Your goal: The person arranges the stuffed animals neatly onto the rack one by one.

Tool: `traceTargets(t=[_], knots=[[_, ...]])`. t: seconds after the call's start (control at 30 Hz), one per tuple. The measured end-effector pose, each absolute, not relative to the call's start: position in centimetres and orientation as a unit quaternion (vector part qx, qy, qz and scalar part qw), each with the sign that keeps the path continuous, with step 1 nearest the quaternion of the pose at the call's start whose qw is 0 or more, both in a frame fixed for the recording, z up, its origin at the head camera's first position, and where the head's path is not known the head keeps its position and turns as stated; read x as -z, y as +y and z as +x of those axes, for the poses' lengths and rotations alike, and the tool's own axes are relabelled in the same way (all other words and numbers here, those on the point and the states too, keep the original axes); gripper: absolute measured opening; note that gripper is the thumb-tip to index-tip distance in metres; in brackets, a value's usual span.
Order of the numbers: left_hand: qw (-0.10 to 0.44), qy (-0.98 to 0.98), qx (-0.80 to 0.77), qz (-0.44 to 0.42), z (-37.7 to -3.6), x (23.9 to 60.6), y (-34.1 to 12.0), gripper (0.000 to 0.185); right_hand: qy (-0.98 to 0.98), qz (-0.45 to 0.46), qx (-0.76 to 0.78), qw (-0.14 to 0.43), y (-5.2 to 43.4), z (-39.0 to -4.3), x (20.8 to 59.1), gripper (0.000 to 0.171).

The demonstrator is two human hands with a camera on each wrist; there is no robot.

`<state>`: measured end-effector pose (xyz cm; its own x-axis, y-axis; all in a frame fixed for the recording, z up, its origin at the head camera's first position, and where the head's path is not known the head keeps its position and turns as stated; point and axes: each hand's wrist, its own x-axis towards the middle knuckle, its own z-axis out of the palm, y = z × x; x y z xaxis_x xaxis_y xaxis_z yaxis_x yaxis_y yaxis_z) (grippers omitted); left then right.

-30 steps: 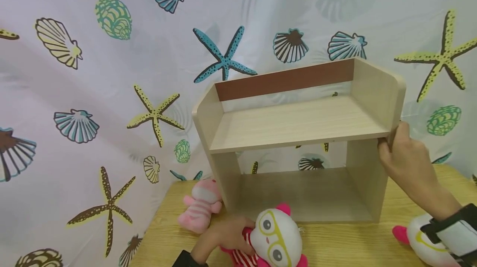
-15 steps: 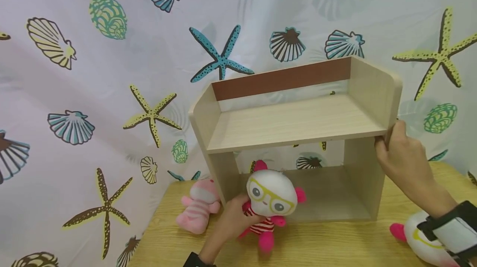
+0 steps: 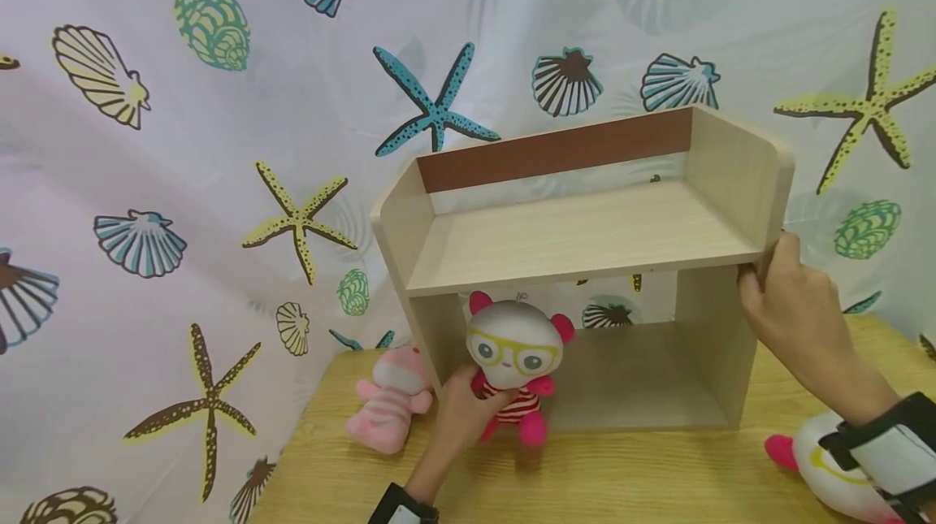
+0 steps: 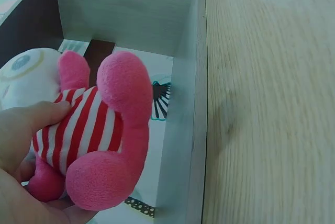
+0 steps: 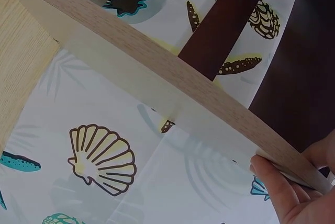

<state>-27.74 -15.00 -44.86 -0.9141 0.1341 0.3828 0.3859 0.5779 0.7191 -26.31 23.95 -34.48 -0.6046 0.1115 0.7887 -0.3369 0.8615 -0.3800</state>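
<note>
Plush toy [image 3: 515, 365], white head, yellow glasses, pink ears, red-and-white striped body, pink feet: upright at the front left of the shelf unit's [image 3: 585, 240] lower opening, head just under the middle board, feet at the front edge of the bottom board. Gripped around the striped body from the left and behind by left hand [image 3: 457, 418]; thumb on the stripes, fingers curled round the back in the left wrist view, where toy [image 4: 91, 145] sits beside the unit's side panel [image 4: 183, 130].

Right hand [image 3: 793, 321] clamped on the front edge of the right side panel, about level with the middle board; thumb on the inner side, fingers wrapped behind. Right wrist view: fingertips [image 5: 272, 179] pinching the light wood edge [image 5: 157, 77].

Shelf unit: light wood, two levels, brown back strip along the top, open back below. Standing on the table [image 3: 621, 475], near its rear edge.

Pink striped plush [image 3: 391, 410] lying on the table just left of the unit, close to left hand, not touching it. Another white plush with pink ear [image 3: 826, 471] at lower right of the table, partly hidden by the right forearm and its wrist strap [image 3: 888, 447].

Backdrop: white curtain [image 3: 219, 183] printed with starfish and shells, behind the table and the unit.
</note>
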Motion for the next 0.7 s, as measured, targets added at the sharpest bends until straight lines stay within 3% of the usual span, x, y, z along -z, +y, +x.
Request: traceTargets(t=[0.7], knots=[[0.148,-0.837,0.520,-0.085,-31.5,46.9,-13.3,0.051,-0.859,0.053,-0.261,0.436,24.0,-26.3,34.5,0.024]])
